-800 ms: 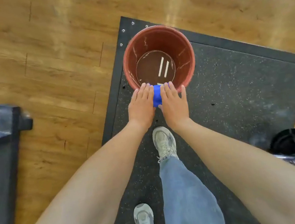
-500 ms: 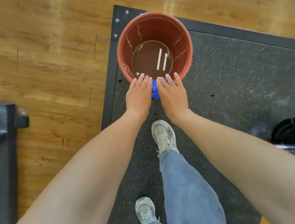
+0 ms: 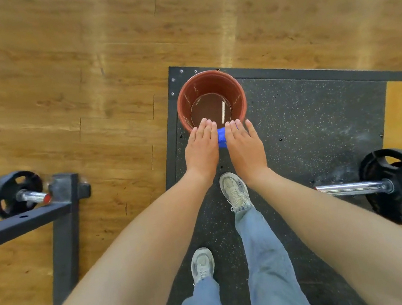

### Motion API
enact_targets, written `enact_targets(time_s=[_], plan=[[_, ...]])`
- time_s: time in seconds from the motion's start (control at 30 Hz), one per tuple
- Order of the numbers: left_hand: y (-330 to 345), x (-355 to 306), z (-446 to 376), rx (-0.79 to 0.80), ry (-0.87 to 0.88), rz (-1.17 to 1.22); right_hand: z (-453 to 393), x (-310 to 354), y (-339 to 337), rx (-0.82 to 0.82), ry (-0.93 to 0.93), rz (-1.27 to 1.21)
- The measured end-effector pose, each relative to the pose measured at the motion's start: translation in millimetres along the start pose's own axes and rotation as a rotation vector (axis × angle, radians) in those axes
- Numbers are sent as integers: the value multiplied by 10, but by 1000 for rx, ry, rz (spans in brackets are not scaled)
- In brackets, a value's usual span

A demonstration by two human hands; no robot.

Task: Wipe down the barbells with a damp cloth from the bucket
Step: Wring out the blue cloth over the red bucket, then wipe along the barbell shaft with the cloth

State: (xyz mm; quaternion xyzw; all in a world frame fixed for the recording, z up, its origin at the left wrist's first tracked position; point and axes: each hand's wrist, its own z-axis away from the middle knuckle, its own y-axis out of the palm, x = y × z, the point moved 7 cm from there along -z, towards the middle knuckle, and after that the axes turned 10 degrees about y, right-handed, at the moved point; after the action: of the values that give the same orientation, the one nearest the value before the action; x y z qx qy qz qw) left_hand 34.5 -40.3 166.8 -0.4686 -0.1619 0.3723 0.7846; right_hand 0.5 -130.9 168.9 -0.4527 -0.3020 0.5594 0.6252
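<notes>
- Cloth [image 3: 222, 137]: blue, bunched, pressed between the two hands just above the near rim of the bucket. Only a narrow strip of it shows between the palms.
- Left hand [image 3: 202, 149]: back of the hand faces the camera, fingers straight and together, palm flat against the left side of the cloth. No fingers curl round it.
- Right hand [image 3: 245, 145]: same posture, fingers straight, thumb spread to the right, palm flat against the right side of the cloth.
- Bucket [image 3: 181, 107]: red-brown, standing at the far left corner of the black mat [image 3: 307, 113]. It holds shallow dark water; a pale strip on the surface looks like a light reflection.
- Judgement of step: the cloth is being squeezed between the palms over the bucket, so wetting appears done and wringing is in hand. Whether water is running off cannot be told.
- Right barbell [image 3: 354, 187]: lies on the mat to the person's right, chrome sleeve and black plate in view, well apart from the hands. No cloth touches it.
- Left barbell [image 3: 15, 194]: lies on the wood floor at the left, just beside a dark steel frame [image 3: 63, 228], well apart from the hands. It is blurred.
- Progress: preparation stage only. No wiping of either bar shows.
- Remaining: finish wringing, carry the cloth to a bar, wipe shaft and sleeves, repeat on the other bar.
</notes>
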Motion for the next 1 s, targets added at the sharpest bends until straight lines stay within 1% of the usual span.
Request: enact_targets(time_s=[0.1,0.2,0.3,0.43,0.53,0.73,1.0], plan=[[-209,-100,343,-30,53,-32,387,12,-212,-30,28,17],[-299,-269,707,-51,125,-104,858,12,-293,-41,109,12],[-339,-487,1123,-63,159,-153,1374,-1,-383,-49,170,-6],[-399,-930,1647,-71,244,-209,2109,-163,-494,-67,246,-40],[-428,-1368,1976,-109,314,-244,2653,-399,-487,-91,326,-72],[-206,-2468,2548,-30,489,-329,3846,-948,-92,-27,512,-126],[603,-4069,3593,28,714,-474,5754,-1478,880,53,767,-248]])
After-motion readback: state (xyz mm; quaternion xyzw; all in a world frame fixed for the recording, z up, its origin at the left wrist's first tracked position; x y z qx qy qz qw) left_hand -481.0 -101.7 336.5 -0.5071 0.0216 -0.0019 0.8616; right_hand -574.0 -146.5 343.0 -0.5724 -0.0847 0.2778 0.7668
